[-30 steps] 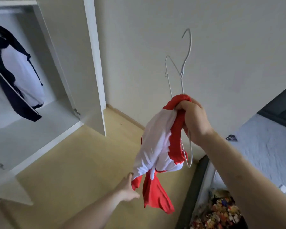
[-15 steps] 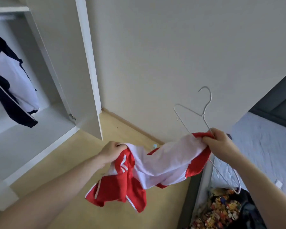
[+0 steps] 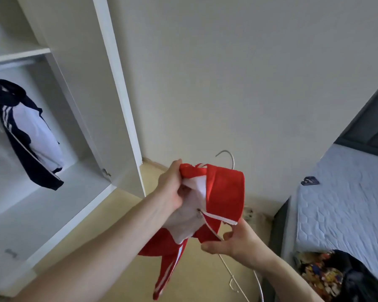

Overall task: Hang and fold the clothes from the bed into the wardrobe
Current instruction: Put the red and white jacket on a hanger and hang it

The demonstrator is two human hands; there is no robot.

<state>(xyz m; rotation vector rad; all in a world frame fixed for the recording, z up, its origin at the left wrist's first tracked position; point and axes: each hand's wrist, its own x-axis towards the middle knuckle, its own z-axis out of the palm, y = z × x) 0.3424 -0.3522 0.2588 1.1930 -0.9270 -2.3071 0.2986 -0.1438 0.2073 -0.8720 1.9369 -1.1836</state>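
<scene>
While one jacket already hangs in the wardrobe, a second is only being readied in the hands.

Done: a navy and white jacket hangs from the rail inside the open wardrobe, at the left of the view.

In hand: a red and white jacket, bunched and partly unzipped, is held up in front of the wall, between the wardrobe and the bed.

Left hand: its fingers are curled round the red collar edge at the top of the jacket.

Right hand: its fingers pinch the lower zip edge of the jacket and also grip a thin wire hanger.

Hanger: its hook rises behind the jacket; the wire frame drops below the right hand. It looks not yet threaded into the shoulders.

Left to do: judging from this, the jacket needs seating on the hanger and hooking on the rail; whether more clothes wait on the bed cannot be told.

Bed: a pale blue quilted mattress at the right, with a small dark object lying on it.

Room: plain cream wall, light wooden floor, white wardrobe shelves, and a dark bag with colourful contents at the foot of the bed.
</scene>
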